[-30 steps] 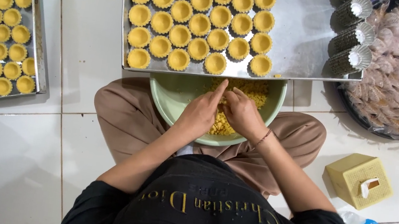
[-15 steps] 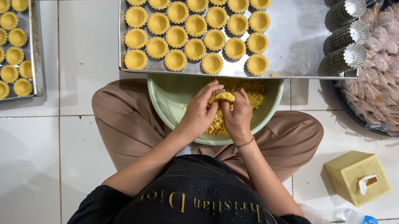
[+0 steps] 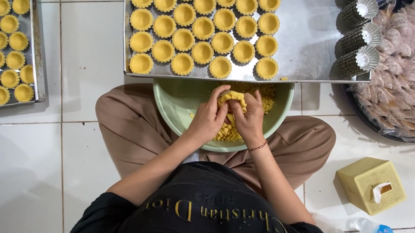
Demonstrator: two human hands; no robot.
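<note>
Since a moment ago both hands have lifted a lump of dough [image 3: 232, 99] slightly above the green bowl [image 3: 176, 109], which holds crumbly yellow dough. Left hand [image 3: 208, 121] and right hand [image 3: 249, 122] pinch the lump between curled fingers. Beyond, a metal tray [image 3: 310, 39] carries rows of tart shells [image 3: 199, 23], with stacked fluted molds [image 3: 359, 38] at its right.

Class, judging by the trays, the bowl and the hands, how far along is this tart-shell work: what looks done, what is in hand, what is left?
Done: rows of shaped shells fill the left half of the front tray, and the side tray looks full. In hand: left hand and right hand press a dough lump over the green bowl. Left: crumbly dough, bare tray space, stacked empty moulds.
</note>
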